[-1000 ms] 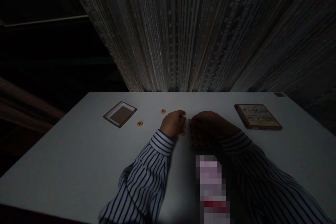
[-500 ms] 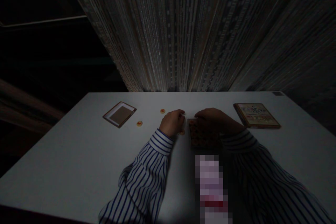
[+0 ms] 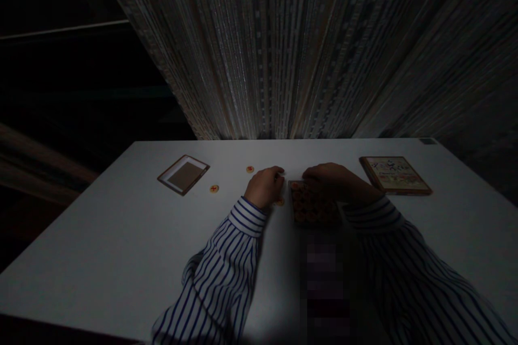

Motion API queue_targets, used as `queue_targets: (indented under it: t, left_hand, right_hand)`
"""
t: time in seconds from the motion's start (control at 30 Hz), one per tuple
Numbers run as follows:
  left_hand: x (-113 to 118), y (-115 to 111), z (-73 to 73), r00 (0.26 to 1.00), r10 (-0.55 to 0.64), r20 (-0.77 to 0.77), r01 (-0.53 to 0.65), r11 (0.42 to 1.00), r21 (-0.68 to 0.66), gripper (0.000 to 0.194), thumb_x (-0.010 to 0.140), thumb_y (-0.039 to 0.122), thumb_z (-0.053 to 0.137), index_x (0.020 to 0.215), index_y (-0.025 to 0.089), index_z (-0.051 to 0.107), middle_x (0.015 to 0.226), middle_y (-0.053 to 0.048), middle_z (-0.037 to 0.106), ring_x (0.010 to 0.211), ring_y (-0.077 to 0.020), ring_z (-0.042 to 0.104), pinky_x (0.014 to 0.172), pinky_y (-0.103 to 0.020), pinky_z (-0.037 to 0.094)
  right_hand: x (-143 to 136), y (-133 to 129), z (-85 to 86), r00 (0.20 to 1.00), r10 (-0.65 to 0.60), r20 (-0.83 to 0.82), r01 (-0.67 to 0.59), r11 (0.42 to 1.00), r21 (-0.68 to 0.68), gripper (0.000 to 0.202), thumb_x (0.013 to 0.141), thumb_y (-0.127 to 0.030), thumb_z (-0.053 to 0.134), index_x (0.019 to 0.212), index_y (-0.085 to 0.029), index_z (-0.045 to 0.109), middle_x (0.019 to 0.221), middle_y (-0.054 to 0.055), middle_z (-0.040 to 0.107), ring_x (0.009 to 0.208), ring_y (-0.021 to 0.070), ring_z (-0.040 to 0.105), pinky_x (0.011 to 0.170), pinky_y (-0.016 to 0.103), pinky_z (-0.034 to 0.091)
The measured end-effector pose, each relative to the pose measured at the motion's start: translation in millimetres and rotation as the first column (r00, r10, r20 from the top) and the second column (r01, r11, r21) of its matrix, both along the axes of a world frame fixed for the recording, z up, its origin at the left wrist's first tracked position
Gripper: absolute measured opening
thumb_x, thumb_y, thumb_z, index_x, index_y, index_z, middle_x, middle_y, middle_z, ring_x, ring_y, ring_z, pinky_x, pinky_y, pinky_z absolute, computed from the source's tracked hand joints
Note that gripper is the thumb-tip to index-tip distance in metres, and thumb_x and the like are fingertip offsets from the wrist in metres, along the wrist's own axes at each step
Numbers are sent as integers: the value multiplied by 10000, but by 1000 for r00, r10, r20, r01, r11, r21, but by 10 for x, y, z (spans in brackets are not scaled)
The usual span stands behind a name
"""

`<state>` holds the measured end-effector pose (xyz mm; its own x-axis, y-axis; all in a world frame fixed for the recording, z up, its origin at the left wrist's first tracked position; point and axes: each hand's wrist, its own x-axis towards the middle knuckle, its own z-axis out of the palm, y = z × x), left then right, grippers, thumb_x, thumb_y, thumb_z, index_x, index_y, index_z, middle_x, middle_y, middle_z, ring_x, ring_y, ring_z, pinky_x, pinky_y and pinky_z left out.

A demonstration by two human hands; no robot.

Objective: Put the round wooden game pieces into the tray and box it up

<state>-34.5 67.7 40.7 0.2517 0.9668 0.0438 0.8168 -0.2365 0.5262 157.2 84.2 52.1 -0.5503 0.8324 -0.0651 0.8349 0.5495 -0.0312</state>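
Note:
My left hand rests over the middle of the white table with its fingers curled together; what they hold, if anything, is hidden. By its wrist side lies a round wooden chess piece with red marking, partly covered. Just to the right is a shallow tray with rows of round wooden pieces. Over the tray's far right part bends my right hand, its fingers closed and their tips out of sight. Two more loose pieces, one beyond my left hand and another further left, lie flat.
A shallow, brown-rimmed open box part lies at the left of the white table. A flat box with a printed picture lies at the right. A small dark item is at the far right corner. A striped curtain hangs behind.
My right hand has shifted slightly up and right, so more pieces in the tray show. My left hand stays nearly in place. The view has tilted a little.

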Motion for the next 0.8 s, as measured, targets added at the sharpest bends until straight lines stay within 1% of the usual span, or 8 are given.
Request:
queue_targets:
  t: [0.17,0.3,0.43,0.57,0.67,0.8]
  left_hand:
    - [-2,7,-6,1000,-21,11,21,1000,1,311,814,214,469,1087,148,602,962,-77,682,856,-184,622,799,-296,465]
    - [2,-6,22,999,-28,15,28,1000,-11,310,818,215,471,1092,141,597,970,-81,679,857,-178,623,800,-292,466]
    - [7,-37,60,999,-31,16,31,1000,-2,308,822,238,475,1089,145,599,976,-77,679,866,-173,621,802,-281,463]
    - [16,-79,75,999,-32,10,32,999,5,309,818,234,481,1091,148,597,975,-76,681,873,-170,620,798,-271,461]
    - [22,-119,65,1000,-30,-1,30,999,12,308,821,244,477,1091,156,598,981,-75,679,877,-171,619,805,-277,459]
    - [3,-190,49,999,-32,6,32,999,42,304,822,262,478,1078,159,606,980,-69,677,875,-176,616,809,-285,460]
  right_hand:
    - [-9,-30,45,1000,5,14,-5,1000,1,255,856,-272,409,922,-194,643,860,56,694,764,190,628,597,264,367]
    - [-10,-66,94,1000,12,13,-12,1000,8,245,859,-271,407,897,-198,638,828,49,688,736,177,617,578,258,349]
    - [-6,-143,124,999,30,-11,-30,999,13,213,832,-243,443,898,-189,639,846,56,685,755,176,608,602,258,360]
    - [40,-279,64,995,86,-55,-84,996,28,224,798,-227,496,963,-170,636,888,83,676,797,196,602,637,273,379]
    - [94,-397,-3,988,109,-113,-103,993,62,214,796,-267,511,935,-175,646,841,81,667,758,193,594,637,285,380]
    - [150,-524,-35,972,134,-193,-113,986,119,195,773,-258,532,914,-180,641,851,82,655,757,186,577,648,292,382]
